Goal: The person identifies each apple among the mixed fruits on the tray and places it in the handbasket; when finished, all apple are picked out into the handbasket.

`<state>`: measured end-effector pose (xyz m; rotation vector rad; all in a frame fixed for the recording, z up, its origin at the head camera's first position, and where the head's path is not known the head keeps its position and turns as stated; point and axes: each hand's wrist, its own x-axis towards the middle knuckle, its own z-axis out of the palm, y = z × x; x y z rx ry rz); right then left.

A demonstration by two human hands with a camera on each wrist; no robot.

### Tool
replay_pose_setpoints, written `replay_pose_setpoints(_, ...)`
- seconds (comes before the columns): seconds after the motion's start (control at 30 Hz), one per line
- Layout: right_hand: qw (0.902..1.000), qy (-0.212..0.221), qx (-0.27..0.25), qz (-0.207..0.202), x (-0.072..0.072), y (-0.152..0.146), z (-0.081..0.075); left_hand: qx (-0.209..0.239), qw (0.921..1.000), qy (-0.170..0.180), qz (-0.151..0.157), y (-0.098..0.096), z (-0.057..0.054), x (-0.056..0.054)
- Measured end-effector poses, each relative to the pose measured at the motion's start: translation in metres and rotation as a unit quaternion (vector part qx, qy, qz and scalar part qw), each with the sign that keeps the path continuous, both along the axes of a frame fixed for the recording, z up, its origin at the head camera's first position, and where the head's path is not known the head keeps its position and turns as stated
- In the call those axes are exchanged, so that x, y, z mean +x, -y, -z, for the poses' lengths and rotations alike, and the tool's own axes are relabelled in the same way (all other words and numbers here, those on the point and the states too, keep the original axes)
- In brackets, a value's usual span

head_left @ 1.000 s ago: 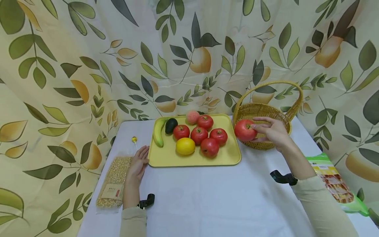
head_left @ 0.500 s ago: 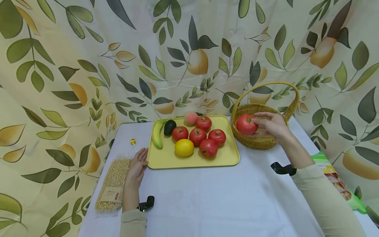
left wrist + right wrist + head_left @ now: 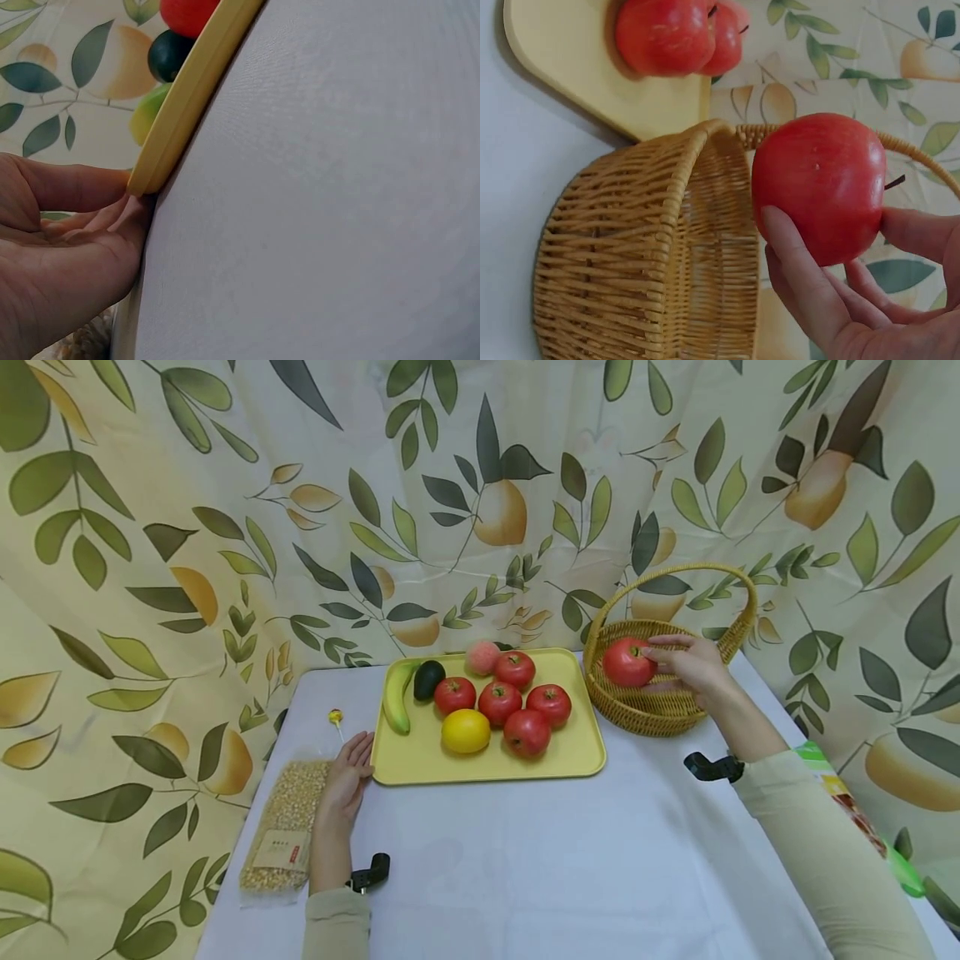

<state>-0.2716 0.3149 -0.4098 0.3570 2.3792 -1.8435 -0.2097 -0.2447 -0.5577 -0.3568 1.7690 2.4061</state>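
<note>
A red apple (image 3: 819, 187) with a short brown stem is held by my right hand (image 3: 692, 667), fingers and thumb on its sides. In the head view this apple overlaps the inside of the wicker basket (image 3: 637, 720); the right wrist view has it beside the rim. My left hand (image 3: 351, 775) rests on the table at the near left corner of the yellow tray (image 3: 551, 767), its thumb touching the rim (image 3: 161, 161). On that tray lie several red fruits (image 3: 527, 732), a lemon (image 3: 465, 732), a banana (image 3: 396, 697), an avocado (image 3: 429, 680) and a peach (image 3: 482, 657).
Left of the tray are a bag of pale kernels (image 3: 288, 810) and a yellow lollipop (image 3: 335, 717). A green printed package (image 3: 855, 810) lies at the right, partly behind the right sleeve. A patterned curtain (image 3: 495, 568) hangs behind the white table (image 3: 510, 868). The basket's handle (image 3: 675, 568) arches high.
My right hand has carried the apple slightly right and farther back, from the basket's near left side to over its opening. My left hand stays at the tray's corner.
</note>
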Motion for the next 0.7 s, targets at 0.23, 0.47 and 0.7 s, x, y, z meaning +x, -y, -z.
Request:
replay_pose_setpoints(0.23, 0.9999, 0.010, 0.010, 0.006, -0.013, -0.006, 0.004, 0.001, 1.0000, -0.001, 0.002, -0.002, -0.002, 0.002)
replay_pose_setpoints(0.47, 0.9998, 0.021, 0.004, 0.001, -0.027, -0.009, 0.010, 0.000, 1.0000, -0.002, -0.001, -0.002, -0.001, 0.002)
replay_pose_setpoints(0.7, 0.9992, 0.039, 0.002, 0.006, -0.039, -0.009, 0.014, -0.006, 1.0000, -0.001, 0.004, -0.002, 0.000, 0.003)
